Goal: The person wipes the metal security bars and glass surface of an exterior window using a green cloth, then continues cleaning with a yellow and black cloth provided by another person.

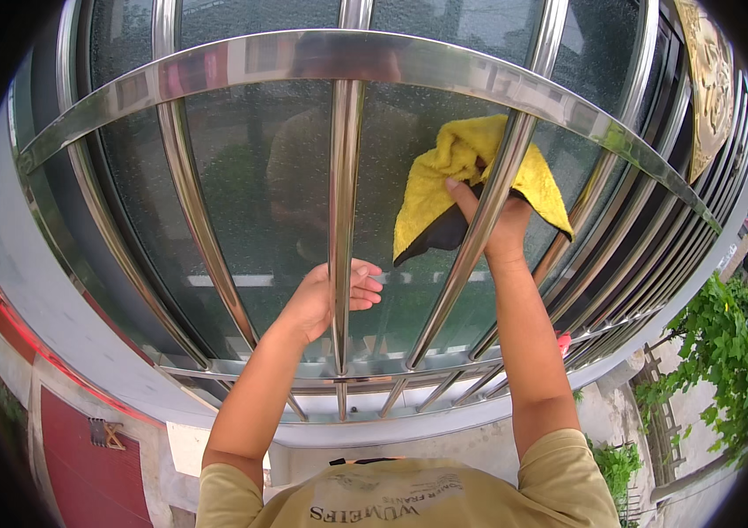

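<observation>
In my right hand (506, 221) is a yellow plush cloth (423, 195) with a dark underside. That hand reaches between the metal bars, and the cloth lies against or very near the window glass (255, 178), which is speckled with droplets or dirt. One upright bar (496, 191) crosses in front of the cloth and part of the hand. My left hand (321, 294) is at the middle upright bar (342, 198), its fingers loosely curled and passing behind it. Whether that hand touches the bar is hard to tell; nothing is seen in it.
A flat polished crossbar (242, 58) spans the window guard. At upper right hangs a gold ornamental plate (710, 79). A ledge (334, 432) runs beneath the bars. Far below lie a red mat-like surface (86, 455) with a small folding stool (107, 433) and leafy plants (720, 356).
</observation>
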`<state>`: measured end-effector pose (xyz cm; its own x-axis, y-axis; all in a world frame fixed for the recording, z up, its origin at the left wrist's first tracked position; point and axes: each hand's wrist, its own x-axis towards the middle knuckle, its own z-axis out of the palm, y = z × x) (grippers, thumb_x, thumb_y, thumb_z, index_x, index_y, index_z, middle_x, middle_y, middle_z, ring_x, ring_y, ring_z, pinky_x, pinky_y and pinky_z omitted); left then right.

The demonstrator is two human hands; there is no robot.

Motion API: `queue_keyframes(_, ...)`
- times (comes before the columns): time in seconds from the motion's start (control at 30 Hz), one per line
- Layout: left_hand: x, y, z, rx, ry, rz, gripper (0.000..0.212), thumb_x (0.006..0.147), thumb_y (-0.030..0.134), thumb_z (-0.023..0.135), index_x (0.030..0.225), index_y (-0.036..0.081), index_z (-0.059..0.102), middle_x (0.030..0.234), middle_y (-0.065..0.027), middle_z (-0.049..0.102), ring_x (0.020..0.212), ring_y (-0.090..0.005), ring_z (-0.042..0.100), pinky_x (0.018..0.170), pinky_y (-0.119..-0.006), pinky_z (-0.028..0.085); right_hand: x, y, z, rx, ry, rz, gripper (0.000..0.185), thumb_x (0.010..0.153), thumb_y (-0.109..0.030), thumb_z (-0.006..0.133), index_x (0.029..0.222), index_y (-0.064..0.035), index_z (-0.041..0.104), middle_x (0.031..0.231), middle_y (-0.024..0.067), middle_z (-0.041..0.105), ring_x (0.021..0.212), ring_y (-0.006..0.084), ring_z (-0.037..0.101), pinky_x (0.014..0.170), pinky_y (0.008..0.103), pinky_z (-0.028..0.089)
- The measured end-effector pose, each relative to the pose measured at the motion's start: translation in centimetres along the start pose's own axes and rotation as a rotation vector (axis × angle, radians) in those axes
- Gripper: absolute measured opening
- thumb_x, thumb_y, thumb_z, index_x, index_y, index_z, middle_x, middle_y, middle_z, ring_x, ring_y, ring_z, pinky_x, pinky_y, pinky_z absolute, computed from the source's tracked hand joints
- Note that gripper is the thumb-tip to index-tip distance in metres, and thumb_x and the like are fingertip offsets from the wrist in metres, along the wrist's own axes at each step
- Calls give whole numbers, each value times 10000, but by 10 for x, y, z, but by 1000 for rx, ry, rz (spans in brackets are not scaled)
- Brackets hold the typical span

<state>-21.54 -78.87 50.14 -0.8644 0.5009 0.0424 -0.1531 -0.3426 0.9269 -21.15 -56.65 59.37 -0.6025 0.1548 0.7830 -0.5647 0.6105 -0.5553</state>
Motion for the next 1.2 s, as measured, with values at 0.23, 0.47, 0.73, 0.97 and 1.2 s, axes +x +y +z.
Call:
queue_keyframes(0.23,16,-11,10,-63,34,212,389,866,184,551,1196,-1,457,1073,-122,561,944,-189,571,799,-281,479,-5,-1,17,918,-99,364,412,736,-26,657,1111,23,494,912,48,581,740,120,556,639,261,480)
queue_keyframes(0.47,18,-33,1,-220,-197,-39,455,897,279,492,1272,41,395,1154,-64,539,1023,-131,545,826,-297,496,-10,18,32,1252,-1161,1008,407,882,-248,457,1157,51,480,1029,168,599,912,228,596,740,335,508)
queue_keyframes(0.73,18,-41,-18,-429,-218,363,340,861,114,522,1183,22,459,1082,-73,567,978,-188,568,833,-323,481,-25,-15,-21,1250,-444,542,520,919,-370,344,1179,68,451,966,212,593,827,274,607,711,365,492)
queue_keyframes(0.97,3,29,5,240,632,1194,253,834,55,497,1079,6,531,1071,-109,558,1008,-271,526,861,-393,403,-57,-32,2,829,-68,357,125,824,-56,589,880,-29,481,635,-15,491,506,30,419,446,180,330)
queue_keyframes(1.2,51,54,6,1294,1115,1405,258,785,85,523,1026,-3,558,1009,-179,541,947,-373,492,828,-463,355,-58,-36,12,701,-18,321,115,807,-49,607,810,-39,493,603,-63,468,504,-17,362,448,154,282)
